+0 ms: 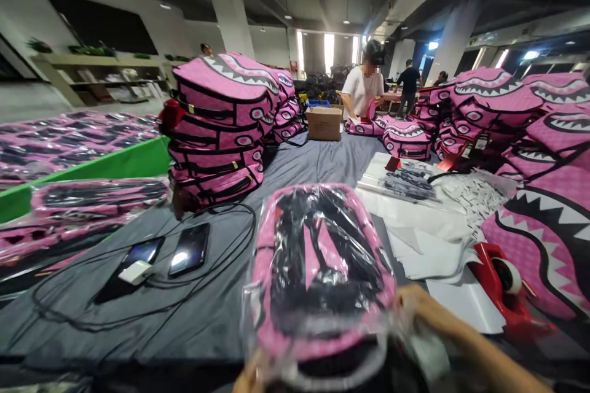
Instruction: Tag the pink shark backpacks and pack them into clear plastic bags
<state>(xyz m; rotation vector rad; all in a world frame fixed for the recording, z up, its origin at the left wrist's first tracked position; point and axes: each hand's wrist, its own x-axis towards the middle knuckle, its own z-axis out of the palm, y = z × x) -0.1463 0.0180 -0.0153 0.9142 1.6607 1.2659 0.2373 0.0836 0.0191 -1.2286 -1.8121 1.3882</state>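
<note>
A pink and black backpack in a clear plastic bag (320, 264) lies on the grey table cloth (198, 319) right in front of me. My right hand (417, 304) grips the bag's near right edge, fingers curled on the plastic. My left hand (249, 377) is only partly in view at the bottom edge, pressed to the bag's near left corner, and its fingers are blurred.
A red tape dispenser (504, 285) sits to the right beside white sheets (428, 245). Two phones (188, 250) with cables lie to the left. Stacks of pink shark-mouth backpacks (221, 129) stand behind and right. A person in a white shirt (364, 89) works near a cardboard box (324, 123).
</note>
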